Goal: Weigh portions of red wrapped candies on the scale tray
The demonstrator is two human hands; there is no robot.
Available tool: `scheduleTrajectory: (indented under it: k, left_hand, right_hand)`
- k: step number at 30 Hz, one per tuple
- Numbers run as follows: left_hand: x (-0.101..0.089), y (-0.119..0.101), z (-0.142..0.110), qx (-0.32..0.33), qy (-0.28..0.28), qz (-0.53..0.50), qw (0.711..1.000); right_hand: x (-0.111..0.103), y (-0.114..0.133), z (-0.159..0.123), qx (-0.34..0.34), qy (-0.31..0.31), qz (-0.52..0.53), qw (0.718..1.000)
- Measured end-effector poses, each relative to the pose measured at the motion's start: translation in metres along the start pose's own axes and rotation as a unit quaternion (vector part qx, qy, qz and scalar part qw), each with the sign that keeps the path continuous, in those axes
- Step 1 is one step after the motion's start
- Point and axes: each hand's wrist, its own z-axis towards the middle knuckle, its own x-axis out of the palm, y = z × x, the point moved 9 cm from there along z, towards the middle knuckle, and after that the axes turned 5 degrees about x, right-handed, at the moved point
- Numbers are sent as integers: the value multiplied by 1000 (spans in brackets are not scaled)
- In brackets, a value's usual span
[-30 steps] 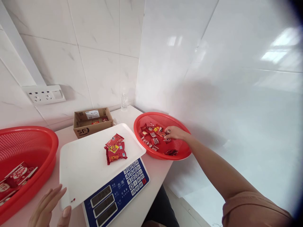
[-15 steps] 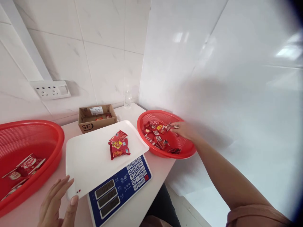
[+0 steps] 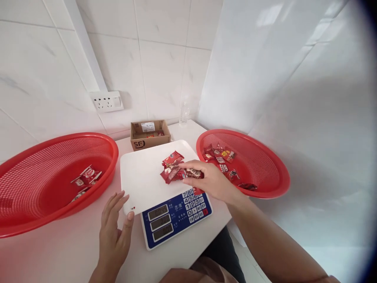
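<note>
My right hand (image 3: 210,179) is over the white pan (image 3: 141,177) of a digital scale (image 3: 176,218), its fingers closed on red snack packets (image 3: 191,173). Beneath and beside them on the pan lie other red snack packets (image 3: 172,158), partly covered by the held ones. At the pan's front left corner is my left hand (image 3: 116,228), fingers apart and holding nothing. The right red basket (image 3: 273,173) has several packets (image 3: 226,155) in it. A few red and white packets (image 3: 88,177) lie in the left red basket (image 3: 59,141).
Behind the scale stands a small cardboard box (image 3: 150,135) with packets inside. A clear plastic bottle (image 3: 184,114) is in the table's back corner. White tiled wall (image 3: 165,70) with a socket panel (image 3: 107,101) closes off the back, and a glossy panel (image 3: 294,98) the right.
My right hand has moved left from the right basket to the scale pan, carrying packets. The view has turned left. My left hand stays by the pan's corner.
</note>
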Motion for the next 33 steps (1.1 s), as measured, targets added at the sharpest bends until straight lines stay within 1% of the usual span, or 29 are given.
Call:
scheduleTrajectory:
  k: [1, 3, 6, 8, 11, 15, 17, 20, 23, 25, 27, 30, 33]
  left_hand:
    - [-1, 0, 0, 2, -3, 0, 1000]
    - [-3, 1, -1, -1, -8, -1, 1000]
    - [-5, 2, -2, -10, -13, -9, 1000]
    - [-5, 1, -2, -12, -15, -13, 1000]
    - [-2, 1, -3, -9, -9, -17, 1000]
    - [0, 0, -3, -3, -9, -18, 1000]
    - [0, 0, -2, -1, -12, -13, 1000]
    - [-1, 1, -3, -1, -14, -4, 1000]
    - [-1, 2, -4, -4, -15, 0, 1000]
    - [0, 2, -5, -2, -14, 2, 1000]
    - [1, 2, -5, 0, -13, 6, 1000]
    - [2, 4, -5, -2, -14, 17, 1000]
    - [2, 5, -5, 0, -16, 28, 999]
  right_hand:
    - [9, 1, 3, -6, 9, 10, 1000]
    - [16, 2, 6, -11, 1, 17, 1000]
    - [13, 4, 7, -3, -30, -2, 1000]
    - [13, 7, 8, -11, -33, -22, 999]
    - [21, 14, 14, -38, -21, -34, 999]
    - [41, 22, 30, -74, -5, -23, 997]
    - [47, 27, 37, -97, -18, -19, 995]
    - [46, 31, 42, -117, -44, -20, 992]
    - [43, 30, 42, -118, -62, -55, 990]
    - [43, 26, 41, -104, -68, -96, 988]
    - [48, 22, 42, -93, -61, -129, 985]
    - [56, 19, 43, -101, -45, -158, 981]
    - [56, 19, 42, -104, -53, -186, 976]
